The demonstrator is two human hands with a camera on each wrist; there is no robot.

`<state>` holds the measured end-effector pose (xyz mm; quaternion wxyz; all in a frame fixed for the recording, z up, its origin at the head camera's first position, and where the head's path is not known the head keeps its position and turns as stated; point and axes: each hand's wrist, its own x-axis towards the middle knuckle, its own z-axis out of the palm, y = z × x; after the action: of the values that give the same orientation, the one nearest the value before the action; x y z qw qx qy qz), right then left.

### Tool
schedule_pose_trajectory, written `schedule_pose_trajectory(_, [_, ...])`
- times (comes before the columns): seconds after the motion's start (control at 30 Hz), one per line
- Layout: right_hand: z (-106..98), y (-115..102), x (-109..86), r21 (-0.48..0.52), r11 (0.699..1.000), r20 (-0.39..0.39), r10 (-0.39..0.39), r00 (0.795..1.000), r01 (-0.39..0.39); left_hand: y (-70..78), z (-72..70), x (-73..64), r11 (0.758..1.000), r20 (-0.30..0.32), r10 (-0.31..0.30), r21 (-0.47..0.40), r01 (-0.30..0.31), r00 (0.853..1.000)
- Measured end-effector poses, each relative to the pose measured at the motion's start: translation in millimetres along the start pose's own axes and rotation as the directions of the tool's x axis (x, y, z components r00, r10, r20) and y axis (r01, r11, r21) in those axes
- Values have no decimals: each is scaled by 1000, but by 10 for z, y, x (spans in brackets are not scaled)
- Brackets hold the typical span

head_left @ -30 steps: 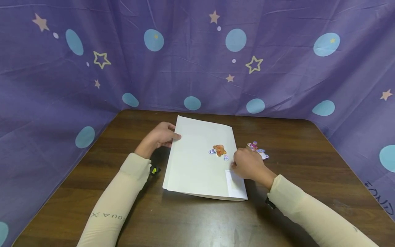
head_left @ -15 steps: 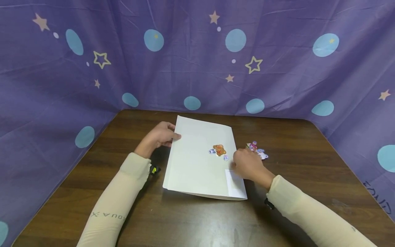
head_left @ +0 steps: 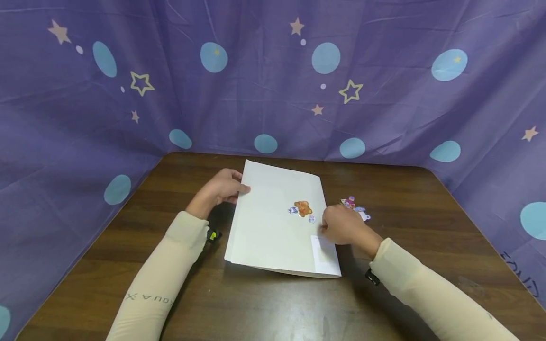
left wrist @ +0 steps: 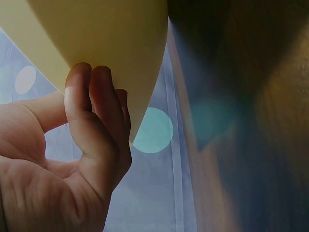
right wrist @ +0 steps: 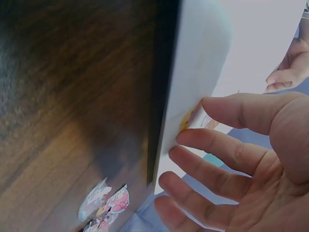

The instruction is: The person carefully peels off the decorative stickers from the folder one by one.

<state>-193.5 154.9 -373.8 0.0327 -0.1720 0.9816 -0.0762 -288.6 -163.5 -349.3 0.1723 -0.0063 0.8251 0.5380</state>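
A white paper folder (head_left: 273, 222) lies in the middle of the table. My left hand (head_left: 226, 185) pinches its left edge, thumb on top; in the left wrist view the fingers (left wrist: 99, 92) curl against its underside. Over its right edge, my right hand (head_left: 343, 225) pinches a small yellow sticker (right wrist: 187, 120) between thumb and forefinger, close against the white surface. A brown bear sticker (head_left: 304, 208) is on the folder, with a small bluish sticker (head_left: 293, 210) to its left and a small purple one (head_left: 312, 219) below right.
Several loose colourful stickers (head_left: 361, 214) lie on the brown table (head_left: 409, 237) just beyond my right hand. A small white rectangle (head_left: 322, 255) sits at the folder's lower right corner. A purple curtain (head_left: 273, 94) with stars and blue ovals surrounds the table's back and sides.
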Motion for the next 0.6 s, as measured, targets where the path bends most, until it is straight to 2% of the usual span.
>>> schedule_pose_trajectory(0.4, [29, -134, -18, -178, 984, -29, 19, 999, -24, 7, -5, -1, 1000, -2, 3, -5, -3, 1000])
schedule_pose_trajectory(0.5, [55, -179, -45, -263, 964, -50, 8, 999, -21, -7, -3, 8, 1000, -1, 0, -13, 0, 1000])
schedule_pose_trajectory(0.6, [93, -224, -79, -362, 932, -85, -19, 996, -13, -18, 3, 16, 1000, 2, 1, -17, -1, 1000])
